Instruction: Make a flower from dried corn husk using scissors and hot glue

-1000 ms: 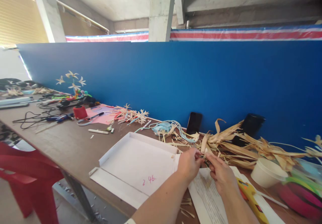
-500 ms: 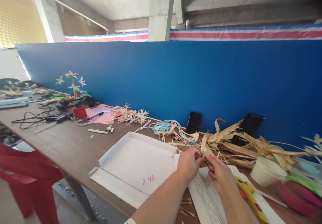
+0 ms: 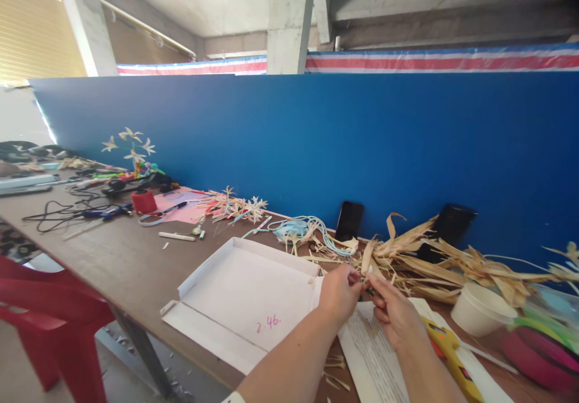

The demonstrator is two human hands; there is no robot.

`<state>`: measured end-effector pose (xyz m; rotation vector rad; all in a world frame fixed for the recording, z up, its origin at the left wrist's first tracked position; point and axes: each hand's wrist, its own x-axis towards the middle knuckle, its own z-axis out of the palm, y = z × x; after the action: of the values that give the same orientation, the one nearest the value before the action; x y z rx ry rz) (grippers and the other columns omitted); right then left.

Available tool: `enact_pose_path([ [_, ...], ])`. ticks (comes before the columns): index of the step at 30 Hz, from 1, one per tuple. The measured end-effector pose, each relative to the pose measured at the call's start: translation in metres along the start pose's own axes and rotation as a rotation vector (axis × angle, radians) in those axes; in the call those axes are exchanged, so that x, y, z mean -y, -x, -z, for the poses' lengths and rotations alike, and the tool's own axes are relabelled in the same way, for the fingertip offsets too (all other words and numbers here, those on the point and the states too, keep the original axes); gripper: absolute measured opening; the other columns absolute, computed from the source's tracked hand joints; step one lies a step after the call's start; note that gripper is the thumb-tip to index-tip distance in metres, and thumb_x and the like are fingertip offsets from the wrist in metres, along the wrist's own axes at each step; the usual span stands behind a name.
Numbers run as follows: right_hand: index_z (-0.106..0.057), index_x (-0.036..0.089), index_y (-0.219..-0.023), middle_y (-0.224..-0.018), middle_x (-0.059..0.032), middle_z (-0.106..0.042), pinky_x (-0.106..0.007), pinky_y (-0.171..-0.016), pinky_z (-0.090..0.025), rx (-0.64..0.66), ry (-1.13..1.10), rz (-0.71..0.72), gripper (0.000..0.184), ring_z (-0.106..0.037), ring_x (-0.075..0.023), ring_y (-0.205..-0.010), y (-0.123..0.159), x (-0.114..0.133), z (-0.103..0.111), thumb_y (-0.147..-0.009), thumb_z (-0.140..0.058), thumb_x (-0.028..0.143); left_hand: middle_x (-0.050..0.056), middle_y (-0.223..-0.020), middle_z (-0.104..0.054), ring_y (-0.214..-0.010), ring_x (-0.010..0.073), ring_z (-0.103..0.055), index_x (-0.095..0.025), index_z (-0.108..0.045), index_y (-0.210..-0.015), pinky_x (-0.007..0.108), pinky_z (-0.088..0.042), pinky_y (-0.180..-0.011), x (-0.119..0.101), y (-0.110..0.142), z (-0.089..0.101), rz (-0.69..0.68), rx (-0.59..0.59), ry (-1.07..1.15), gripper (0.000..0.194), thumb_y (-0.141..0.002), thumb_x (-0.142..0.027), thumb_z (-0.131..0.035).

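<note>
My left hand (image 3: pixel 341 292) and my right hand (image 3: pixel 394 306) meet fingertip to fingertip at the right of the white box lid (image 3: pixel 244 288). Both are closed in a pinch around something small, partly dark and thin; its kind is hidden by the fingers. Just beneath my hands lies a printed sheet of paper (image 3: pixel 371 355). Dry husk strips (image 3: pixel 407 252) spread behind them. To the right of my right forearm rests a yellow glue gun (image 3: pixel 452 358).
A white paper cup (image 3: pixel 482 310) stands right of the husks. Two phones, one of them a black phone (image 3: pixel 350 220), lean on the blue partition (image 3: pixel 271 131). Husk flowers (image 3: pixel 246 207), a red spool (image 3: pixel 143 201) and a blue-handled tool (image 3: pixel 106 212) with cable lie leftward. A red chair (image 3: pixel 54 324) stands beside the table.
My hands stay almost in place, with only slight finger movement at the small thing between them. The objects on the table have not visibly moved.
</note>
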<state>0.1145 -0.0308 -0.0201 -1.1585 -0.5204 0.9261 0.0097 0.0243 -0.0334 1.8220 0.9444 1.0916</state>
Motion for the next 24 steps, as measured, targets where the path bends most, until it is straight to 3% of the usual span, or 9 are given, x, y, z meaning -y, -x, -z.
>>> enact_pose_path([
  [15,-0.066,0.016,-0.081,-0.066,0.0043,-0.052,-0.006,-0.026,-0.019,0.093,-0.040,-0.055,0.030,-0.030,0.0010,-0.041,0.0001,0.0012,0.0002,-0.057,-0.078,0.029,0.000,-0.075,-0.066,-0.067,0.0131,-0.058,-0.022,-0.068,-0.091,0.021,-0.041,-0.059,0.0039,-0.0036,-0.0017,0.050,0.089,0.139,0.026,-0.071,-0.036,-0.061],
  [24,-0.066,0.016,-0.082,-0.066,0.0043,-0.050,-0.006,-0.027,-0.018,0.098,-0.018,-0.053,0.029,-0.030,0.0011,-0.041,0.0003,0.0026,0.0003,-0.059,-0.076,0.030,0.001,-0.072,-0.065,-0.065,0.0116,-0.057,-0.016,-0.068,-0.081,0.020,-0.041,-0.058,0.0055,-0.0059,-0.0031,0.149,0.114,0.272,0.025,-0.066,-0.035,-0.065],
])
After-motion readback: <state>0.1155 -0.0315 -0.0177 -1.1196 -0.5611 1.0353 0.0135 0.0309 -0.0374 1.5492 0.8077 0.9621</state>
